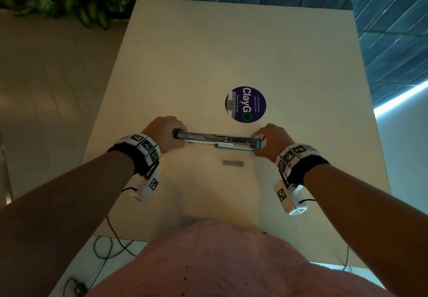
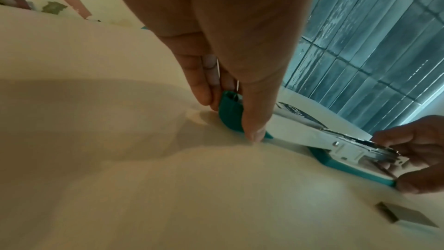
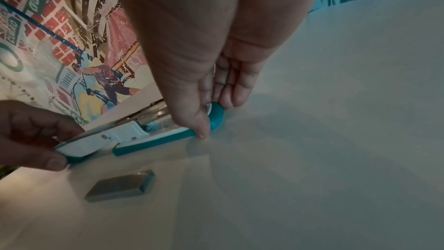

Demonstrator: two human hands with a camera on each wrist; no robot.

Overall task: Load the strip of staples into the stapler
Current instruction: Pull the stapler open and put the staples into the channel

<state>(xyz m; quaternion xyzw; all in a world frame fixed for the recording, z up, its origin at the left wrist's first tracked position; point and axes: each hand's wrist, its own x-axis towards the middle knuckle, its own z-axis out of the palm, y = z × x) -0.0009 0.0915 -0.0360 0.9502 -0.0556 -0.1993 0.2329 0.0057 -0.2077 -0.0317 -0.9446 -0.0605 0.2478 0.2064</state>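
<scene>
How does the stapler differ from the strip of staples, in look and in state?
The stapler is long, teal and white, with bare metal inside; the strip of staples is short and plain grey. The stapler is swung open flat and gripped at its ends by the left hand and the right hand; the strip lies untouched, nearer the person. Both rest on the table.

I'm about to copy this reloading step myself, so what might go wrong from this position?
1. Both hands are occupied: the left hand and right hand each grip one end of the opened stapler, so reaching for the staple strip means releasing an end, and the stapler may swing shut.
2. The strip lies loose on the table just on the person's side of the stapler; a wrist could knock it.
</scene>
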